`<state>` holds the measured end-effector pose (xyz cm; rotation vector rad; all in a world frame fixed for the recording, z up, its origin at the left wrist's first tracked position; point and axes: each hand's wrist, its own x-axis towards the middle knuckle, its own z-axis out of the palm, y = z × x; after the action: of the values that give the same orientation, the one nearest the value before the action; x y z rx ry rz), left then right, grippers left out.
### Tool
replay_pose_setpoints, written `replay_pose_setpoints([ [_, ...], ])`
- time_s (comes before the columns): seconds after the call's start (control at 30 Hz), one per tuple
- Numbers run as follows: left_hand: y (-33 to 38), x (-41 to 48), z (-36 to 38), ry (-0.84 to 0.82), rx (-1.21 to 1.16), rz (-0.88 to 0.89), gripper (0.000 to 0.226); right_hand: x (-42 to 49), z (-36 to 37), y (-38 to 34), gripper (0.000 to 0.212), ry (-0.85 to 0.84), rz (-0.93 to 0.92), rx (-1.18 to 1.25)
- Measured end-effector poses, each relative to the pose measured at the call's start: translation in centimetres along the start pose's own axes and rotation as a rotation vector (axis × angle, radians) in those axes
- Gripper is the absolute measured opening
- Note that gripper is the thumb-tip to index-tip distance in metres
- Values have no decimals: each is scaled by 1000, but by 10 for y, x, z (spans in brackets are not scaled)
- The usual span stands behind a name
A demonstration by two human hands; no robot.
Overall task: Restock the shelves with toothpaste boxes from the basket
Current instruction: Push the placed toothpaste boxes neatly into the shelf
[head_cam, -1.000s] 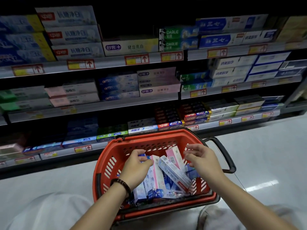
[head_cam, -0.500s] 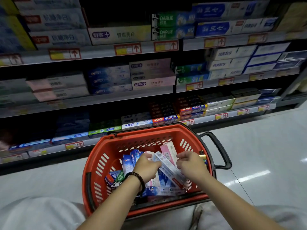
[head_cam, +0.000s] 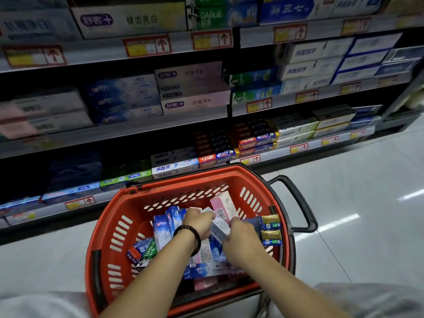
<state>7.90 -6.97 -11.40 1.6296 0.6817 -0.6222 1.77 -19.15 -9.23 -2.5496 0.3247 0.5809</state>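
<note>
- Both hands are digging in the basket (head_cam: 183, 187), mid-pile.
- Left hand (head_cam: 200, 222) is curling round a pale box's (head_cam: 219, 226) far end, and right hand (head_cam: 241, 241) is gripping its near end.
- The whitish box is lying slantwise, its long axis running far-left to near-right.

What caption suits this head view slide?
Left hand and right hand hold a pale cardboard toothpaste box in a red plastic basket before shelves.
</note>
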Motion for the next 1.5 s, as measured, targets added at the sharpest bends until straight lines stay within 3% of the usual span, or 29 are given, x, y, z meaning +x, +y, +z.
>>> replay_pose_setpoints([
  [0.07, 0, 7, 3, 8, -11, -16, 17, 3, 3, 1, 40, -17, 5, -29],
  [0.2, -7, 25, 5, 45, -3, -84, 35, 9, 7, 4, 52, -57, 20, -104],
  [0.3, -11, 30, 6, 44, -71, -159, 19, 15, 10, 5, 60, -72, 11, -186],
  [0.37, -15, 35, 7, 43, -96, -185, 23, 18, 12, 6, 62, -80, 15, -192],
  [0.47, -17, 38, 11, 18, -102, -189, 18, 20, 15, 9, 61, -78, 17, -177],
  [0.57, -23, 50, 15, 3, -112, -206, 32, 24, 19, 10, 57, -64, 22, -165],
  [0.8, -24, 49, 21, 44, -58, -179, 14, 30, 25, 11, 56, -65, 30, -209],
  [1.1, -24, 52, 15, 24, -126, -204, 26, 29, 26, 12, 54, -49, 16, -220],
  [1.5, -15, 35, -11, 55, -163, -125, 24, 22, 12, 10, 47, 3, -14, 43],
])
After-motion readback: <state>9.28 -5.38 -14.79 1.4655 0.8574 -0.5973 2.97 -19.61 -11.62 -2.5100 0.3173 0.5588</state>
